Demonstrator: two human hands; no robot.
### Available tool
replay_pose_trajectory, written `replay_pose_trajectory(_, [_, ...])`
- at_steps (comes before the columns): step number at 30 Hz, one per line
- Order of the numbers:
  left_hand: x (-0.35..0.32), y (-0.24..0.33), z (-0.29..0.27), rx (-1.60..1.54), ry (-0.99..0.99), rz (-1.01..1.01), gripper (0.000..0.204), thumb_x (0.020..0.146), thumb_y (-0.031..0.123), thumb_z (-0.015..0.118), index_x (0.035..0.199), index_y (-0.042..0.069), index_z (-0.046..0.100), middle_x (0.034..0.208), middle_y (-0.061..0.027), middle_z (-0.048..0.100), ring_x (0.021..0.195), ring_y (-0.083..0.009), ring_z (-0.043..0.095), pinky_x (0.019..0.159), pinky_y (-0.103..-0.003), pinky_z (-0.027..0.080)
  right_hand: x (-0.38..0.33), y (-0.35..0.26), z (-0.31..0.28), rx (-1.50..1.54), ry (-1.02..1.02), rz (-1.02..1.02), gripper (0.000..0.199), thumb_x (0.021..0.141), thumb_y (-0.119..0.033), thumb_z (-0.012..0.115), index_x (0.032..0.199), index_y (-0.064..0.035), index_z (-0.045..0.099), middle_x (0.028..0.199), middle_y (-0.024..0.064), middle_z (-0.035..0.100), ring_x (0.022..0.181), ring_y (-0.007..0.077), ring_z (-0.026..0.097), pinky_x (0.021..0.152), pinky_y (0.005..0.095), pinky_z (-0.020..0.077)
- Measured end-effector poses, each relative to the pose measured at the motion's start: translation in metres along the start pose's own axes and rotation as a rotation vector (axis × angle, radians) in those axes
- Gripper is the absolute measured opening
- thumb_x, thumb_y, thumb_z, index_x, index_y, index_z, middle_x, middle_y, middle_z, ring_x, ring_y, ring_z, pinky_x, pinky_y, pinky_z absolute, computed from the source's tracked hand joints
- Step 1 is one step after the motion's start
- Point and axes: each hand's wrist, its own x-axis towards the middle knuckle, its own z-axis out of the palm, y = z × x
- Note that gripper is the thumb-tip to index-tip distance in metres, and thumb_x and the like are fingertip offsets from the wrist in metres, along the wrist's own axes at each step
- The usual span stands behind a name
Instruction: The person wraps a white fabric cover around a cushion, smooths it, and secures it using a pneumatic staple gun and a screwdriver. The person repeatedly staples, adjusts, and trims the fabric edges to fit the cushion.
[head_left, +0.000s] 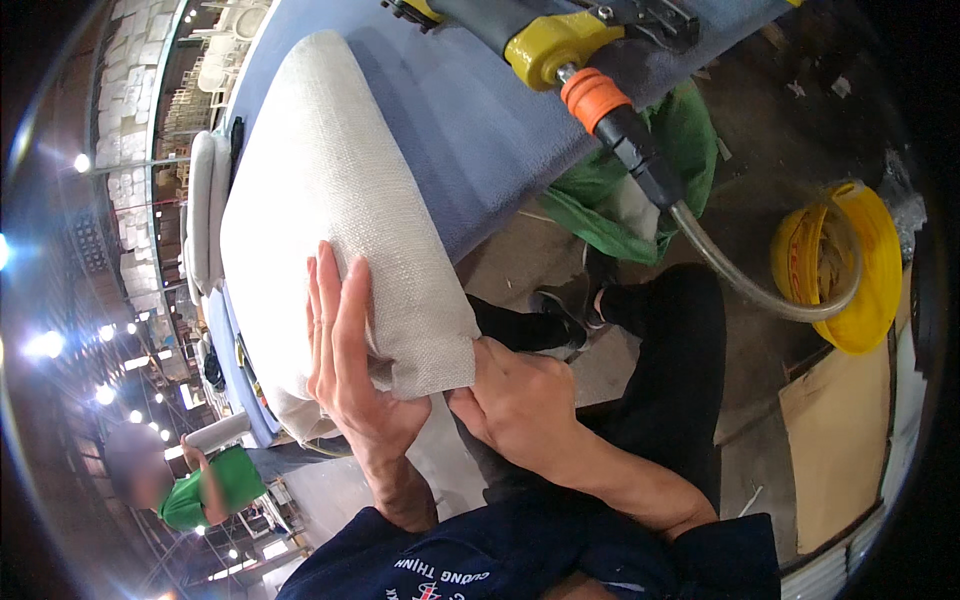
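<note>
Left hand (pixel 368 400) on cushion (pixel 330 170); air tool (pixel 545 48) beyond.

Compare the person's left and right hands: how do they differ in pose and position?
The left hand has extended fingers; the right hand is curled, its fingers partly hidden. The left hand lies along the off-white cushion's face; the right hand is at its near corner. Both are bare and touch the cushion.

Left hand (pixel 365 375) with fingers (pixel 347 320) extended, right hand (pixel 525 395) curled, fingertips hidden, right forearm (pixel 630 485) slanting in from lower right.
</note>
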Motion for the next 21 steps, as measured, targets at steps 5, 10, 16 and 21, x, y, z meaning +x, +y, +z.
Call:
replay_pose_trajectory(5, [0.008, -0.015, -0.005, 0.033, -0.091, 0.219, 0.078, 0.068, 0.042, 0.092, 0.14, 0.027, 0.066, 0.157, -0.0225, 0.05, 0.15, -0.0439, 0.042, 0.122, -0.063, 0.031, 0.001, 0.001, 0.003, 0.013, -0.034, 0.032, 0.03, 0.087, -0.026, 0.075, 0.103, -0.0072, 0.057, 0.086, 0.009, 0.063, 0.063, 0.0272, 0.069, 0.055, 0.0384, 0.056])
replay_pose_trajectory(10, [0.055, -0.017, -0.017, 0.102, -0.398, 0.503, 0.065, 0.07, 0.041, 0.088, 0.131, 0.028, 0.071, 0.152, -0.0104, 0.057, 0.15, -0.0407, 0.042, 0.124, -0.065, 0.026, -0.002, 0.009, -0.018, 0.206, 0.01, -0.024, 0.021, 0.083, -0.016, 0.077, 0.09, -0.0051, 0.061, 0.071, 0.0099, 0.056, 0.057, 0.0289, 0.063, 0.051, 0.0387, 0.0497])
replay_pose_trajectory(16, [0.104, -0.007, -0.005, -0.023, -0.653, 0.772, 0.05, 0.055, 0.034, 0.079, 0.101, 0.017, 0.072, 0.106, 0.0001, 0.069, 0.116, -0.0277, 0.063, 0.12, -0.064, 0.027, 0.005, 0.03, -0.049, 0.399, 0.123, -0.096, 0.029, 0.084, -0.009, 0.075, 0.067, -0.006, 0.051, 0.059, 0.0073, 0.044, 0.046, 0.0239, 0.049, 0.045, 0.0363, 0.0382])
replay_pose_trajectory(21, [0.12, 0.005, -0.001, -0.035, -0.78, 0.828, 0.045, 0.05, 0.036, 0.078, 0.091, 0.016, 0.072, 0.097, 0.0023, 0.068, 0.103, -0.0234, 0.063, 0.11, -0.057, 0.034, 0.009, 0.032, -0.049, 0.305, 0.167, -0.097, 0.026, 0.079, -0.009, 0.077, 0.07, -0.0048, 0.052, 0.066, 0.0078, 0.047, 0.054, 0.0257, 0.051, 0.052, 0.0381, 0.0418])
